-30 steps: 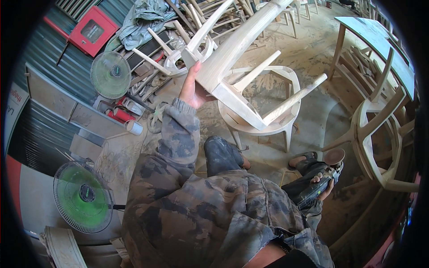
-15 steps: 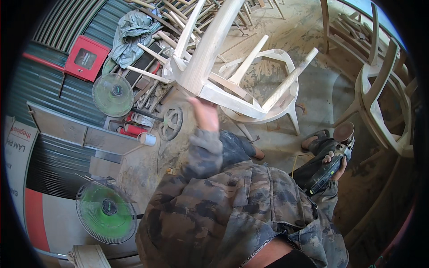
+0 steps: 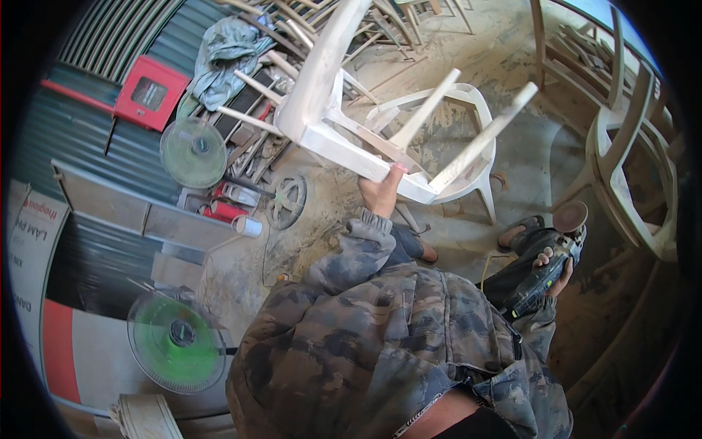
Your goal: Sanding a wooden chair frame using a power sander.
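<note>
My left hand grips the lower rail of a pale bare-wood chair frame, its thumb over the top edge and its fingers mostly hidden behind the wood. The chair is tipped over, with two legs pointing up to the right. Beneath it is a second pale chair frame with a rounded open seat, on which it seems to lie. Low on the right, beside my leg, my right hand is closed round a dark power sander. The sander's round brown disc points away from me, apart from the chairs.
More wooden chair frames stand at the right. Loose wooden parts are heaped at the far left, with a grey cloth over some. Two fans and a red wall box are on the left. A thin cord crosses the floor.
My left hand has moved right along the rail, from a blurred reach near its left end to a grip near its right end. The sander stays low in my right hand.
</note>
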Tool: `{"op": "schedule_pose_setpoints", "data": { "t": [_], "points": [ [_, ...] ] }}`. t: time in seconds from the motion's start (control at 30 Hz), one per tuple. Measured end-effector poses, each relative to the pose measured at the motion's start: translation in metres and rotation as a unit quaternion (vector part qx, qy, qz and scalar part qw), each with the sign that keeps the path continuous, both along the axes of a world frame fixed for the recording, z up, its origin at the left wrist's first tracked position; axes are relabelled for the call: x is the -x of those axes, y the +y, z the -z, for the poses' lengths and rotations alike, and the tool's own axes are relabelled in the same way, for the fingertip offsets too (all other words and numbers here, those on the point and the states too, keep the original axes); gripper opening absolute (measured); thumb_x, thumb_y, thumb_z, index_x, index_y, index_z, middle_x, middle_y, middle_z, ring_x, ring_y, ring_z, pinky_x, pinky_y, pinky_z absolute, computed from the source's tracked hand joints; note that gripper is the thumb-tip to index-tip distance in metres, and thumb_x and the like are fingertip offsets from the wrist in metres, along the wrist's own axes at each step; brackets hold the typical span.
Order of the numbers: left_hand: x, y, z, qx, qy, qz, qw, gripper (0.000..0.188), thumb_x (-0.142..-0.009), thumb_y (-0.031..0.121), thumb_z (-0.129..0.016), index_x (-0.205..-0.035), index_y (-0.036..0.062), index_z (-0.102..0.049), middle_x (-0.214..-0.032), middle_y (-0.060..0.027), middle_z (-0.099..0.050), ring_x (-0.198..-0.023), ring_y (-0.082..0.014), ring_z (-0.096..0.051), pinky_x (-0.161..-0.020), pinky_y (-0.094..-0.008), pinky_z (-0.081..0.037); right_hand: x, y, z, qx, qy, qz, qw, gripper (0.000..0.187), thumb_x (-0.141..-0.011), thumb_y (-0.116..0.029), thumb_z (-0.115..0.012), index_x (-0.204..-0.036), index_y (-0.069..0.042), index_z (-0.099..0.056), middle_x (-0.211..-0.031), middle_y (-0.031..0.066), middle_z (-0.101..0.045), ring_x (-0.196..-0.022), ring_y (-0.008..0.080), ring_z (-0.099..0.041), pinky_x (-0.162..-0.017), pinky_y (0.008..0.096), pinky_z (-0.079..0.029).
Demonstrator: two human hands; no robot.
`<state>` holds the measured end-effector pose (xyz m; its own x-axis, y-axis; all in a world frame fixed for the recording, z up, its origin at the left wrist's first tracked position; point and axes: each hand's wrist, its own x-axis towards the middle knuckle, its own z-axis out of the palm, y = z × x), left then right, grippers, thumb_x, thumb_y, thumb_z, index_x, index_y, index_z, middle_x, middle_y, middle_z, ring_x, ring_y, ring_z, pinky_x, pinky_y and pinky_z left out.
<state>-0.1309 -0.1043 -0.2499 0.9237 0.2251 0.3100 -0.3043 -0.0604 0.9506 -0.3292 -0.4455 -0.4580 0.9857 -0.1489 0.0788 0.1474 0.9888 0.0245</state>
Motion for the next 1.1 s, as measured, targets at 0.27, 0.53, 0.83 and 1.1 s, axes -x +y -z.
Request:
{"op": "schedule_pose_setpoints", "data": {
  "t": [0.27, 0.53, 0.83, 1.1],
  "points": [
    [-0.023, 0.052, -0.090, 0.102, 0.045, 0.041, 0.993, 0.030, -0.081, 0.012, -0.066, -0.098, -0.0112, -0.056, -0.077, -0.0196, -0.064, -0.067, -0.0293, -0.069, -0.060, -0.0415, -0.061, 0.013, -0.019, -0.017, -0.019, -0.055, 0.020, 0.998, 0.051, -0.091, -0.039, -0.065, -0.111, 0.000, -0.041, -0.102, 0.0095, -0.044, -0.093, 0.0223, -0.047, -0.088, 0.0375, -0.044],
    [-0.083, 0.079, -0.141, 0.147, 0.128, 0.081, 0.978, 0.036, -0.083, 0.022, -0.067, -0.106, -0.0039, -0.060, -0.074, -0.0180, -0.065, -0.060, -0.0306, -0.067, -0.058, -0.0419, -0.058, 0.034, -0.060, -0.087, 0.030, -0.119, 0.072, 0.990, 0.047, -0.091, -0.033, -0.066, -0.111, -0.001, -0.038, -0.103, 0.0075, -0.040, -0.093, 0.0196, -0.044, -0.086, 0.0359, -0.041],
    [-0.121, 0.082, -0.135, 0.110, 0.142, 0.124, 0.976, 0.040, -0.085, 0.032, -0.067, -0.110, 0.0039, -0.053, -0.078, -0.0162, -0.061, -0.065, -0.0293, -0.064, -0.064, -0.0407, -0.057, 0.053, -0.064, -0.103, 0.039, -0.101, 0.129, 0.986, 0.049, -0.087, -0.032, -0.067, -0.110, -0.004, -0.036, -0.099, 0.0062, -0.038, -0.087, 0.0177, -0.041, -0.078, 0.0344, -0.037],
    [-0.067, 0.023, -0.040, 0.264, -0.074, 0.103, 0.956, 0.057, -0.095, 0.051, -0.055, -0.121, 0.0019, -0.044, -0.088, -0.0139, -0.063, -0.082, -0.0243, -0.062, -0.075, -0.0354, -0.051, 0.028, -0.043, -0.128, 0.021, -0.114, 0.122, 0.986, 0.048, -0.087, -0.033, -0.068, -0.108, -0.002, -0.038, -0.100, 0.0064, -0.039, -0.087, 0.0169, -0.042, -0.080, 0.0329, -0.038]
  ]
}}
